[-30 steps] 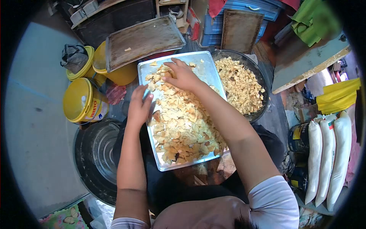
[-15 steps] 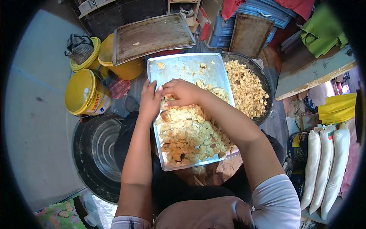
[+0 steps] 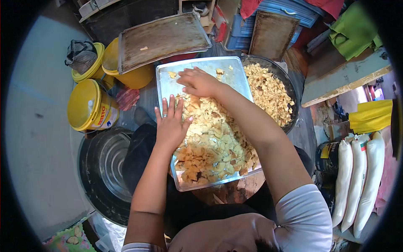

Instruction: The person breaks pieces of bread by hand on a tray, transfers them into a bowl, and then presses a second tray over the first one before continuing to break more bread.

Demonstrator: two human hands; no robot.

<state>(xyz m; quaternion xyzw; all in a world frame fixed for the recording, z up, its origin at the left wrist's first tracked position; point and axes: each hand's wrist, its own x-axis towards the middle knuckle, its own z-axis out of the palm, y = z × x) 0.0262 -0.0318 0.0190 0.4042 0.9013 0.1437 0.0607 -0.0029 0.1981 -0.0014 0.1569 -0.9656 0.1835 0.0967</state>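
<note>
A metal baking tray (image 3: 168, 67) lies across my lap, with broken pieces of bread or similar baked dough (image 3: 210, 138) spread over its near and middle parts. My left hand (image 3: 171, 126) rests at the tray's left edge, fingers spread, partly over the pieces; a ring shows on one finger. My right hand (image 3: 199, 82) is farther up, palm down with fingers stretched, at the far edge of the pieces. Neither hand holds anything that I can see. A few loose bits lie on the tray's far end.
Behind the tray on the right stands a round dark pan (image 3: 294, 90) full of similar pieces. Stained flat trays (image 3: 163, 40) lie over yellow buckets at the back left. A lidded yellow bucket (image 3: 84, 105) and a large black basin (image 3: 105, 168) are on the left; filled white bags (image 3: 369, 180) stand right.
My hands have moved apart. The left one has come nearer to me with its fingers spread, while the right has shifted to the far side of the pieces.
</note>
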